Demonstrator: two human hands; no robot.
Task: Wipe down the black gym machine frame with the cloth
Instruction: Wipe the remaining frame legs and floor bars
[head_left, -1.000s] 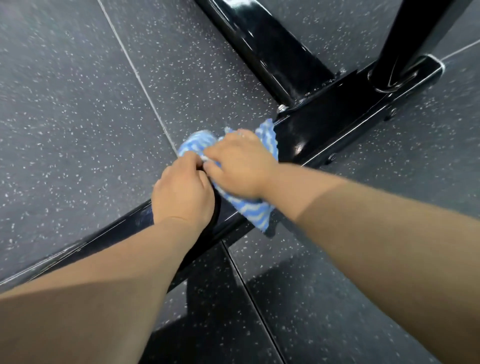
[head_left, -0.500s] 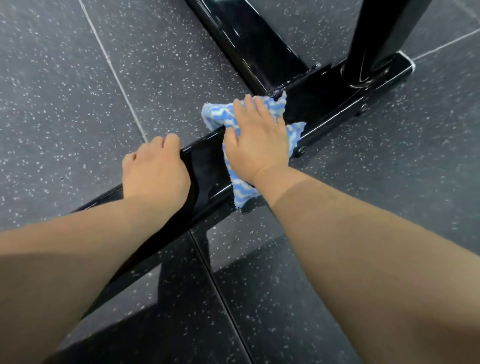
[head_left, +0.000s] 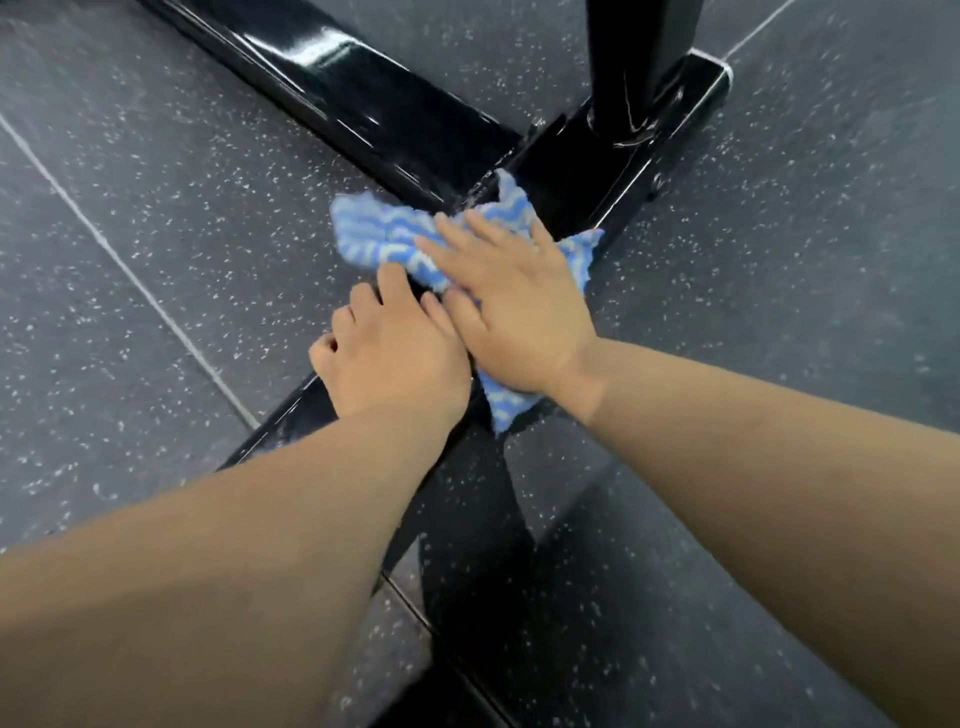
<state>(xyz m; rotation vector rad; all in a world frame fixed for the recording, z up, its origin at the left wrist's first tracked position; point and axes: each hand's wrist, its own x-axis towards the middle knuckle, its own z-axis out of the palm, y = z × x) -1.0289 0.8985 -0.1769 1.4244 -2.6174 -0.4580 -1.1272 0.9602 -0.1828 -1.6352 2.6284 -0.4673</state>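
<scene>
Cloth (head_left: 384, 239), blue with pale wavy stripes, lies draped across the low bar of the black frame (head_left: 597, 171) in the head view. It sits just short of the joint where a second bar (head_left: 363, 98) comes in from the left and an upright post (head_left: 639, 52) rises. The right hand (head_left: 514, 312) lies flat on top of it, fingers (head_left: 483, 228) straight and a little spread, pressing it onto the metal. One end hangs off the near side below the wrist. The left hand (head_left: 389, 358) sits just beside it on the bare bar, touching the right thumb, with its fingers bent over the far edge in a steadying grip.

To my eye this is the wiping stroke at the joint. Doing it well means keeping the palm flat so the whole pad of fabric bears on the glossy paint. It also means working into the corner seam and wrapping over the bar's sides. The trailing end could drag on the speckled floor (head_left: 156, 208) and pick up grit.

No bucket, bottle or other container shows anywhere.
</scene>
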